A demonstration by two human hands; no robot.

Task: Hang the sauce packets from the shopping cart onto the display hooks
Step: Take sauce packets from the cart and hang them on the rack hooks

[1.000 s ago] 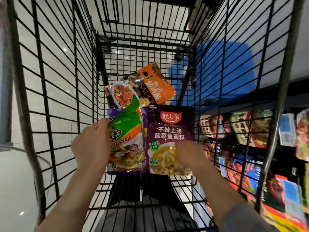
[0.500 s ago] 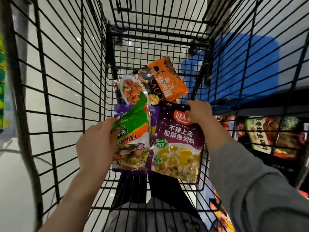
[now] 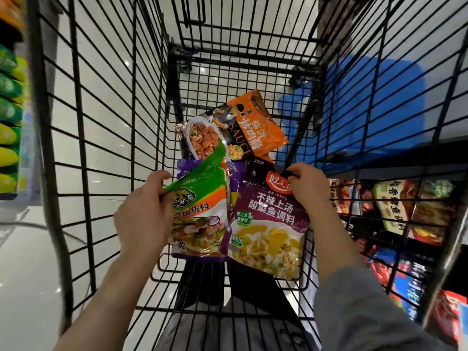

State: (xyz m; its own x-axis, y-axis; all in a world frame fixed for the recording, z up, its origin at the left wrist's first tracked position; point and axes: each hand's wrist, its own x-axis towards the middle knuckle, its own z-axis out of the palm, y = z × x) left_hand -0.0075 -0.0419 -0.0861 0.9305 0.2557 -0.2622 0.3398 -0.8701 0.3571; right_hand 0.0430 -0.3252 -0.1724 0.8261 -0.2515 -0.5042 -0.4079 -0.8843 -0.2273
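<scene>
I look down into a black wire shopping cart (image 3: 106, 127). My left hand (image 3: 144, 214) grips the left edge of a green and orange sauce packet (image 3: 202, 211), its top bent over. My right hand (image 3: 307, 186) pinches the top edge of a purple sauce packet (image 3: 268, 231) with yellow food pictured on it. Both packets are tilted up off the cart's bottom. Under the green one lies another purple packet (image 3: 186, 167), mostly hidden. Farther in rest an orange sauce packet (image 3: 255, 127) and a packet picturing red food (image 3: 202, 140).
To the right, through the cart's wire side, a display of dark and red sauce packets (image 3: 395, 211) hangs in rows. A blue object (image 3: 374, 110) lies beyond the cart on the right. Green and yellow goods (image 3: 8, 122) line a shelf at far left. The floor is pale tile.
My right hand went from the purple packet's bottom edge to its top edge and now lifts it, tilting it. My left hand has kept its hold on the green packet.
</scene>
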